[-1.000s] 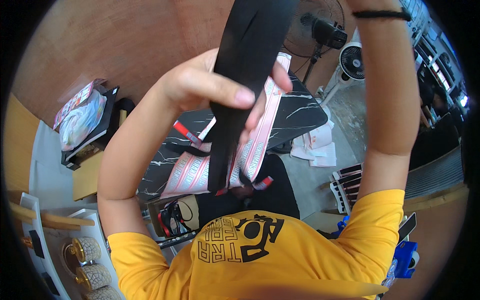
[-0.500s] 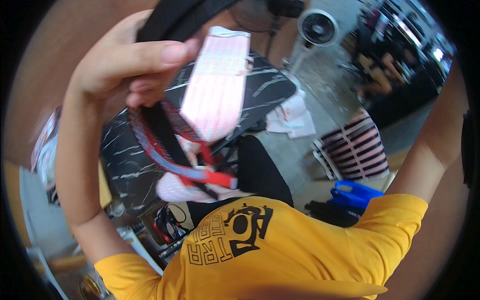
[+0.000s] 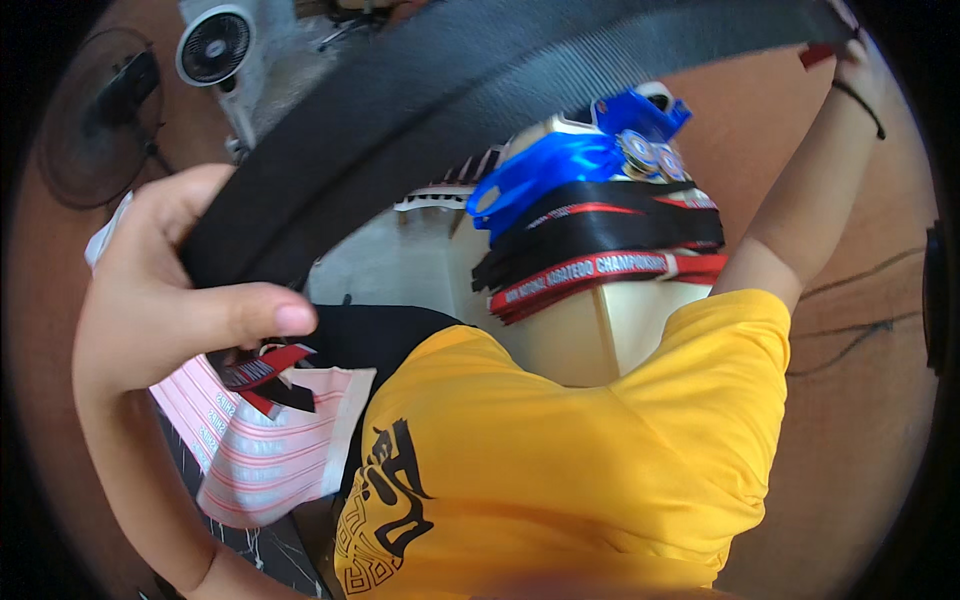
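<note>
A wide bundle of black ribbons (image 3: 420,110) with a ribbed edge arches across the top of the view, very close. My left hand (image 3: 190,290) is closed round its left end, thumb toward me. Below that hand hang red and black ribbon ends (image 3: 275,375). At the upper right, my right hand (image 3: 855,65) holds the other end of the bundle, where a bit of red shows. Its fingers are partly cut off by the dark rim. A thin black band circles my right wrist.
Black and red ribbons (image 3: 600,225) lie piled to the right, beside a blue bag (image 3: 545,165) and round medals (image 3: 650,155). Pink-and-white printed sheets (image 3: 290,440) lie on the black marbled table (image 3: 285,560) at the left. Fans, including a white one (image 3: 215,45), stand behind.
The view has swung right, bringing the ribbon pile into sight. The black bundle now spans between both hands; my right hand, out of view before, shows at the upper right.
</note>
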The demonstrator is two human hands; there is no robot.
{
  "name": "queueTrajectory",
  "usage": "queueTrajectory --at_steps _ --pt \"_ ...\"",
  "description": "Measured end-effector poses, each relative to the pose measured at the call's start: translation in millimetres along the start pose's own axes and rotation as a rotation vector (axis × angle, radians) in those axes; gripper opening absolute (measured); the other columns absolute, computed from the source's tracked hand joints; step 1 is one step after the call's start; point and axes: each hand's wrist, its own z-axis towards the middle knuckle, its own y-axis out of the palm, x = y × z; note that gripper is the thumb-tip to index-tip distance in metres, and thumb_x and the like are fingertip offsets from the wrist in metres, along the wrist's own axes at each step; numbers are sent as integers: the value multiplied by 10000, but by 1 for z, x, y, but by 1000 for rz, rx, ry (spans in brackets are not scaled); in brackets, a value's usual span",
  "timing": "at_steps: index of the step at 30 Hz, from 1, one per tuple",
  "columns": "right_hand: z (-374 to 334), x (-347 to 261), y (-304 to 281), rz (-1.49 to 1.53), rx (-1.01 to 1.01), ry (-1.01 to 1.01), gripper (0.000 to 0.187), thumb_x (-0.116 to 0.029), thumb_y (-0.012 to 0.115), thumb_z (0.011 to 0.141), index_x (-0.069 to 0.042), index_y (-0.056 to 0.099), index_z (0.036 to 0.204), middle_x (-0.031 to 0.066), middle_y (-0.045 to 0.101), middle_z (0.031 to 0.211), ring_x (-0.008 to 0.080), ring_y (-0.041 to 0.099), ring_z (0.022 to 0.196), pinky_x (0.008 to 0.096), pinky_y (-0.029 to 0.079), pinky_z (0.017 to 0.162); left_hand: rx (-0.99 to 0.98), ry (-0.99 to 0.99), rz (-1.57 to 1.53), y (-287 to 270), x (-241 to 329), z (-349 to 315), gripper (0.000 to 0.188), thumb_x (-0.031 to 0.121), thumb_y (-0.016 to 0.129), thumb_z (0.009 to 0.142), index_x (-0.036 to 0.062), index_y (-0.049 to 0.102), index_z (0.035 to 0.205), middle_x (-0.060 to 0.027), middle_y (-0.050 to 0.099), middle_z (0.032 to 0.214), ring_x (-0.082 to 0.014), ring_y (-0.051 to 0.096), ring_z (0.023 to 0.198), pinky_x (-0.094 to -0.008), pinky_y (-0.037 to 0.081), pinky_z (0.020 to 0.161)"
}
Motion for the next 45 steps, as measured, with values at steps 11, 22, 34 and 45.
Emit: queueTrajectory --at_steps 11,22,34,45 --pt "-119 95 -280 -61 667 232 372 -351 575 982 -105 450 733 4 418 603 150 383 481 315 370 456 -502 -32 -92 78 -119 115 449 66 809 762 -40 611 1151 -40 666 927 -95 605 819 -234 484 740" --pt "-217 208 -404 -67 1161 632 328 -379 540 1003 -133 484 794 39 473 641 213 474 556 424 501 568 -711 -225 -175 90 -206 120 490 87 816 769 -41 597 1188 -32 675 980 -93 600 877 -237 467 807" --pt "-185 228 -462 -1127 662 1462 366 -448 537 984 -89 606 1013 114 658 853 269 613 696 461 533 677 -631 -241 138 38 -234 101 363 63 771 798 -3 606 1115 -66 671 705 -108 626 608 -253 485 576" --pt "-95 189 -286 -1843 125 1111 629 -659 646 821 -38 653 922 90 636 783 188 565 601 380 469 541 -41 118 338 39 -231 84 160 170 695 886 24 645 928 -16 552 619 -56 511 573 -261 410 523"
